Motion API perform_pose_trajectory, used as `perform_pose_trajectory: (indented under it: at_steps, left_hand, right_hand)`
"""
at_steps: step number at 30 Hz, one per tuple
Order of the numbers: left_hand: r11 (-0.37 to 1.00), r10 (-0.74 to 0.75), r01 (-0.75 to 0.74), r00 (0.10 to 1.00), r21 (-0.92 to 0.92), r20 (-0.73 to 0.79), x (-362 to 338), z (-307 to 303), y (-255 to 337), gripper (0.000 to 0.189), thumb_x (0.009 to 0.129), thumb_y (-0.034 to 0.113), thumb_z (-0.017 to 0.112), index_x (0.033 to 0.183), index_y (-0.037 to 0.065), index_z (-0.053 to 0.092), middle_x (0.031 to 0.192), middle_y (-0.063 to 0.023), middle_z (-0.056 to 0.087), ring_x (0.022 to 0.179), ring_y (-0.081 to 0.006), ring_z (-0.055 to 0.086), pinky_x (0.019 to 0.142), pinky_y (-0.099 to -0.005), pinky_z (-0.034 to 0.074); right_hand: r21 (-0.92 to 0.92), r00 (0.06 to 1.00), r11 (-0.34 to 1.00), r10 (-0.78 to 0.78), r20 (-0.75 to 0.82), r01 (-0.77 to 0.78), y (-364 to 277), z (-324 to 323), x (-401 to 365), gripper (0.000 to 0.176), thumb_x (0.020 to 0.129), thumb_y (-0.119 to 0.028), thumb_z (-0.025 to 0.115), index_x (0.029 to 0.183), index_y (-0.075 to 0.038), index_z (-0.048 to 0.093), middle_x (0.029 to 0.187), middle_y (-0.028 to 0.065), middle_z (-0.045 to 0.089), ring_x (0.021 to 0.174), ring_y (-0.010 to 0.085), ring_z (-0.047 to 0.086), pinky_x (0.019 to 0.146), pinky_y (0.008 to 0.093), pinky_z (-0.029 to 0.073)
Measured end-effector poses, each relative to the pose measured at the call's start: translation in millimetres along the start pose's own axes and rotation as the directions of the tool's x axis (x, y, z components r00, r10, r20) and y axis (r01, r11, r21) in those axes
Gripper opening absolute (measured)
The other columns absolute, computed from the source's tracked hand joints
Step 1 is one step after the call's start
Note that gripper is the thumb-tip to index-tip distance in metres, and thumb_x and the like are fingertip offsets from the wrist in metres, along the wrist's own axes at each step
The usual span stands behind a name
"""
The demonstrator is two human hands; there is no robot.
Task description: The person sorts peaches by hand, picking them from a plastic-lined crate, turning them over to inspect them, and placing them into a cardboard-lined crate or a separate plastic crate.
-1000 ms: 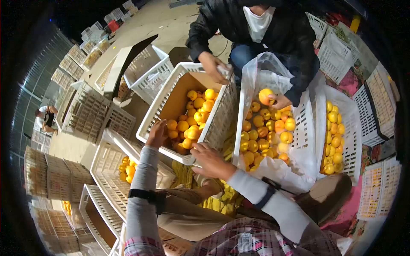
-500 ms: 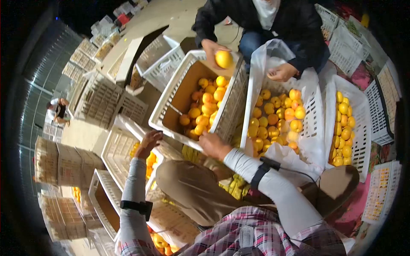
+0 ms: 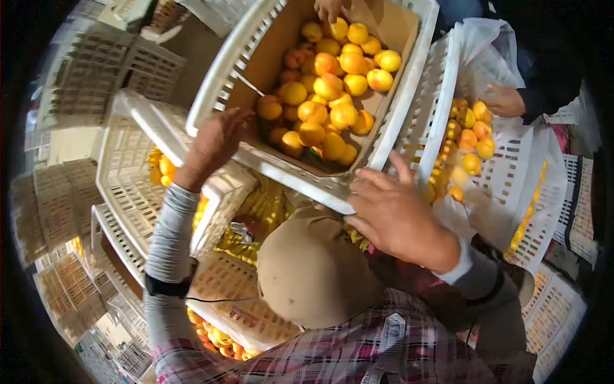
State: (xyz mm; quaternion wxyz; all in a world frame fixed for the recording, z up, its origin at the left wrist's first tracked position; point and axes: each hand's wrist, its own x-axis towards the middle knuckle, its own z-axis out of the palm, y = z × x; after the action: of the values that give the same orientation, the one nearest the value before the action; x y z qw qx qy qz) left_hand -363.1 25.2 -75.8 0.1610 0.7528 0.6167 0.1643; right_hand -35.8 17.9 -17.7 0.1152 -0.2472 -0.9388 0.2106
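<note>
A large white crate (image 3: 306,187) lined with cardboard holds several yellow-orange round fruits (image 3: 328,86) in front of me. My left hand (image 3: 216,146) is at its near left corner, fingers bent over the rim and partly blurred. At the near right corner, my right hand (image 3: 400,214) has its fingers spread against the rim, with no fruit in it. Another person's hand (image 3: 329,9) reaches over the fruit from the crate's far side.
A second crate (image 3: 505,169) with a clear liner and fruit stands on the right, beside the person's other hand (image 3: 504,101). More white crates (image 3: 131,173) are at my left, and stacked crates (image 3: 61,201) stand beyond. My knee (image 3: 313,272) is below the middle crate.
The view has moved closer to the middle crate. My right hand's fingers have spread at the rim, and my left hand has come onto the left corner. The other person's hand has lowered into the crate.
</note>
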Motion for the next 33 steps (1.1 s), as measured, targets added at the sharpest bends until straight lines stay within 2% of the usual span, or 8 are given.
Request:
perform_pose_trajectory:
  at_steps: [7,9,12,16,19,22,26,33]
  left_hand:
    - [0.881,0.369,-0.425,0.892,0.206,0.262,16.7,25.3,-74.7,0.013,0.08,0.019,0.054,0.078,0.007,0.06,0.07,-0.0147,0.057,0.066,-0.0343,0.056,0.059,-0.0412,0.046]
    - [0.767,0.515,-0.573,0.818,0.288,0.257,11.3,30.3,-78.8,0.014,0.08,0.021,0.055,0.077,0.007,0.06,0.067,-0.0139,0.056,0.065,-0.0333,0.056,0.059,-0.0406,0.046]
    - [0.858,0.4,-0.439,0.897,0.268,0.187,7.1,29.5,-75.5,0.011,0.077,0.021,0.057,0.073,0.011,0.059,0.064,-0.0106,0.052,0.063,-0.0307,0.055,0.059,-0.041,0.046]
    - [0.819,0.497,-0.547,0.827,0.173,0.263,12.4,32.3,-83.4,0.014,0.076,0.023,0.057,0.075,0.01,0.06,0.068,-0.0138,0.055,0.067,-0.0342,0.055,0.065,-0.0418,0.046]
    - [0.98,0.128,-0.195,0.78,0.043,0.613,25.7,37.1,-95.8,0.011,0.074,0.019,0.056,0.08,0.011,0.061,0.077,-0.0123,0.06,0.075,-0.0327,0.058,0.07,-0.039,0.047]
    - [0.515,0.748,-0.839,0.338,-0.178,0.571,51.4,45.5,-108.6,0.021,0.075,0.025,0.052,0.074,0.007,0.063,0.082,-0.0092,0.064,0.081,-0.0297,0.06,0.07,-0.0388,0.048]
    - [0.988,0.133,-0.14,0.561,-0.064,0.817,37.7,48.9,-102.0,0.033,0.075,0.036,0.052,0.086,0.005,0.06,0.09,-0.0124,0.062,0.085,-0.0315,0.059,0.074,-0.04,0.047]
    - [0.983,-0.18,0.046,0.485,0.18,0.856,40.6,47.8,-78.7,0.061,0.077,0.054,0.052,0.108,0.002,0.057,0.103,-0.018,0.06,0.093,-0.0346,0.057,0.081,-0.0421,0.045]
  right_hand:
    - [0.095,0.993,0.995,0.031,0.116,-0.042,67.3,-16.8,73.2,0.014,0.078,-0.014,0.053,0.076,-0.001,0.056,0.076,0.0166,0.056,0.075,0.0347,0.054,0.071,0.0394,0.045]
    - [-0.025,0.691,1.0,0.017,0.723,0.002,68.2,4.7,95.5,0.023,0.079,-0.012,0.051,0.097,0.0,0.057,0.084,0.0184,0.058,0.081,0.0361,0.054,0.07,0.0412,0.044]
    - [-0.002,0.301,0.991,-0.04,0.953,0.137,71.4,40.5,113.2,0.028,0.079,-0.013,0.046,0.102,-0.001,0.057,0.091,0.0189,0.059,0.086,0.036,0.055,0.073,0.0416,0.044]
    - [0.011,0.031,0.998,-0.014,0.999,0.069,77.4,79.4,122.1,0.036,0.078,-0.017,0.041,0.108,-0.003,0.054,0.102,0.0192,0.058,0.096,0.0359,0.053,0.083,0.0425,0.042]
    - [0.103,0.006,0.992,-0.103,0.995,-0.079,79.2,77.4,119.3,0.038,0.077,-0.019,0.041,0.11,-0.001,0.053,0.105,0.0202,0.057,0.099,0.0367,0.052,0.086,0.042,0.04]
    - [0.246,0.045,0.969,-0.246,0.968,-0.007,76.1,89.8,108.9,0.039,0.076,-0.02,0.043,0.103,0.007,0.053,0.101,0.0263,0.056,0.096,0.0388,0.053,0.083,0.0435,0.042]
    - [0.281,-0.016,0.958,-0.282,0.959,-0.056,89.2,105.4,104.6,0.036,0.076,-0.019,0.044,0.093,0.01,0.056,0.084,0.0264,0.059,0.081,0.0396,0.057,0.07,0.0451,0.046]
    - [0.179,0.009,0.984,-0.179,0.984,0.002,83.5,107.3,96.6,0.035,0.079,-0.022,0.043,0.101,0.002,0.056,0.101,0.0189,0.058,0.088,0.0351,0.055,0.072,0.0443,0.045]
